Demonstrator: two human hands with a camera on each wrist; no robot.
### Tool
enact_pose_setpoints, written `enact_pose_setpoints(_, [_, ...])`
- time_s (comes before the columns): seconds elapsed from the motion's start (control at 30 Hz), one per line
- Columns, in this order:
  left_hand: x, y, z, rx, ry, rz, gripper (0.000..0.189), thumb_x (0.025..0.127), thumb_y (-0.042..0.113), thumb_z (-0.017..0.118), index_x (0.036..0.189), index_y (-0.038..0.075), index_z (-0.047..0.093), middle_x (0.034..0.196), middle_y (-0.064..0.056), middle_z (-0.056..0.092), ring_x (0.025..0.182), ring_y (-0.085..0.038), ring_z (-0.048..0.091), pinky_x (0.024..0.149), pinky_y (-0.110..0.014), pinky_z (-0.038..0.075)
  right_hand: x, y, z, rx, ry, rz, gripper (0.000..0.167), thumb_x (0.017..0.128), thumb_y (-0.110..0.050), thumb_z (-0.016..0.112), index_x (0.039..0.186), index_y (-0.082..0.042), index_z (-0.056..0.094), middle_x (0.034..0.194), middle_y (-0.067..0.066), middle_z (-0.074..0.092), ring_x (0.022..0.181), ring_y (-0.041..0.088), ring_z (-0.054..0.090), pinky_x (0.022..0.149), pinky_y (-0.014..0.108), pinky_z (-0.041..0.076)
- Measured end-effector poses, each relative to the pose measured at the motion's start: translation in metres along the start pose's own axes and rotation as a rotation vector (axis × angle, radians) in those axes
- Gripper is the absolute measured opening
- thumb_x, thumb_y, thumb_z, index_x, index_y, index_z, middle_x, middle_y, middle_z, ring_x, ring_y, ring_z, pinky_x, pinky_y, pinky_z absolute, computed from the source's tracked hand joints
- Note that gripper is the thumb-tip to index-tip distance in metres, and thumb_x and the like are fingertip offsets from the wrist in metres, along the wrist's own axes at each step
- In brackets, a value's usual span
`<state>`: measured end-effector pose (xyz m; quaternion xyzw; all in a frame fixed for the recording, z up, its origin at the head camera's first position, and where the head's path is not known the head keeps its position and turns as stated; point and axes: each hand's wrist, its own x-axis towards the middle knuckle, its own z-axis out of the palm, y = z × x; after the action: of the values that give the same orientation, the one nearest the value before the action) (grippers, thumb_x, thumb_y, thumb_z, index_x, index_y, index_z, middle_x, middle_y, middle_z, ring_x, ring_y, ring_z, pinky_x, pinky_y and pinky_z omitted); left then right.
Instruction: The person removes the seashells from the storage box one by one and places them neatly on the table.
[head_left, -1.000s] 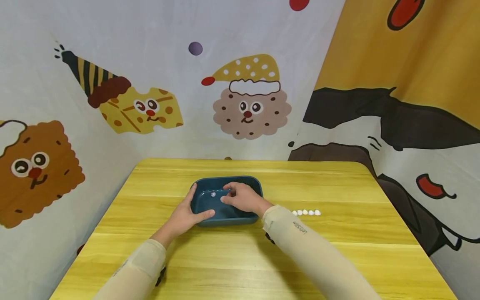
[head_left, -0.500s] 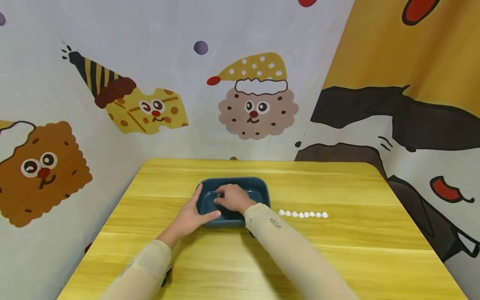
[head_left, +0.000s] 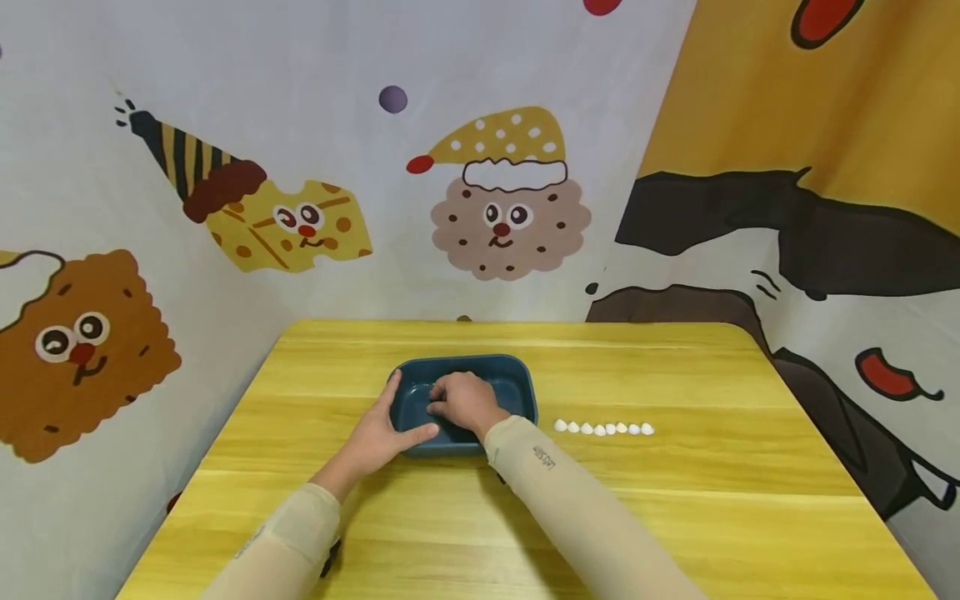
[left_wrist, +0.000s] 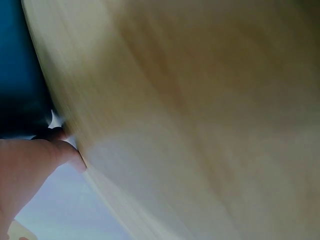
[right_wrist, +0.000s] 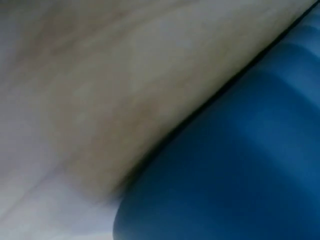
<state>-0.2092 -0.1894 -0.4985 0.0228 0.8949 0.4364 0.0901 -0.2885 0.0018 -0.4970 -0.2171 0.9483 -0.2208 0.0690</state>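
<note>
A dark blue rectangular box (head_left: 510, 392) stands on the table. My left hand (head_left: 375, 437) rests at its near left corner, fingers straight along the left side and thumb along the front rim. My right hand (head_left: 467, 402) reaches down inside the box, fingers bent toward the bottom. Its fingertips hide whatever lies beneath them, so I cannot see whether a small white piece is pinched there. To the right of the box, a row of small white shell-like pieces (head_left: 600, 429) lies on the wood. In the right wrist view the box wall (right_wrist: 225, 170) appears large and blurred.
The box and the row share a yellow wood-grain table (head_left: 675, 500) with rounded far corners. Behind it hangs a cloth backdrop (head_left: 315, 108) printed with cartoon food. The table's edge (left_wrist: 100, 190) shows near my left hand in the left wrist view.
My right hand has moved left and lower inside the box, over the spot where a small whitish piece was visible one second ago. My left hand has stayed at the box's corner.
</note>
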Motion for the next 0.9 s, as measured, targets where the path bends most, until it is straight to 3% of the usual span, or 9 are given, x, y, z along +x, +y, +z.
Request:
enact_pose_setpoints(0.2, [-0.0024,0.0007,0.0006,-0.013,-0.002,-0.005,0.124,0.089,0.067,0.079,0.174,0.031,-0.003,0.181,-0.015,0.011,0.163,-0.044,0.025,0.127,-0.066,0.033,-0.0019,0.0004,0.0011,-0.028,-0.007,-0.009,0.013,0.099,-0.04,0.079,0.096,-0.027,0.08,0.099,-0.009,0.074,0.084,0.009,0.068,0.082,0.035,0.061])
enact_pose_setpoints(0.5, [-0.0009,-0.0002,0.0007,-0.017,0.005,0.002,0.124,0.088,0.067,0.08,0.174,0.032,-0.003,0.181,-0.015,0.012,0.163,-0.044,0.024,0.127,-0.065,0.033,-0.0026,-0.0006,0.0011,-0.087,0.017,-0.069,0.015,0.101,-0.037,0.076,0.092,-0.025,0.075,0.097,-0.007,0.069,0.081,0.008,0.064,0.077,0.033,0.059])
enact_pose_setpoints(0.6, [-0.001,0.0004,0.0007,-0.017,0.002,0.0,0.124,0.088,0.067,0.08,0.174,0.031,-0.003,0.181,-0.016,0.012,0.164,-0.044,0.024,0.128,-0.065,0.032,-0.0023,-0.0005,0.0024,-0.071,0.019,-0.07,0.013,0.101,-0.035,0.076,0.098,-0.023,0.073,0.097,-0.007,0.072,0.082,0.01,0.066,0.078,0.034,0.059])
enact_pose_setpoints(0.77, [-0.0009,0.0004,0.0008,-0.016,0.002,-0.003,0.124,0.088,0.066,0.08,0.174,0.031,-0.003,0.181,-0.015,0.012,0.164,-0.044,0.024,0.128,-0.065,0.032,-0.0011,-0.0001,0.0032,-0.051,0.012,-0.075,0.017,0.103,-0.032,0.075,0.116,-0.021,0.076,0.11,-0.004,0.077,0.096,0.014,0.073,0.088,0.038,0.062])
enact_pose_setpoints(0.9, [-0.0005,0.0007,0.001,-0.016,0.005,-0.002,0.124,0.088,0.066,0.08,0.174,0.032,-0.003,0.181,-0.015,0.013,0.164,-0.043,0.024,0.128,-0.065,0.032,-0.0005,0.0001,0.0015,-0.061,-0.006,-0.079,0.02,0.104,-0.032,0.074,0.12,-0.022,0.079,0.115,-0.004,0.078,0.104,0.015,0.074,0.093,0.04,0.062])
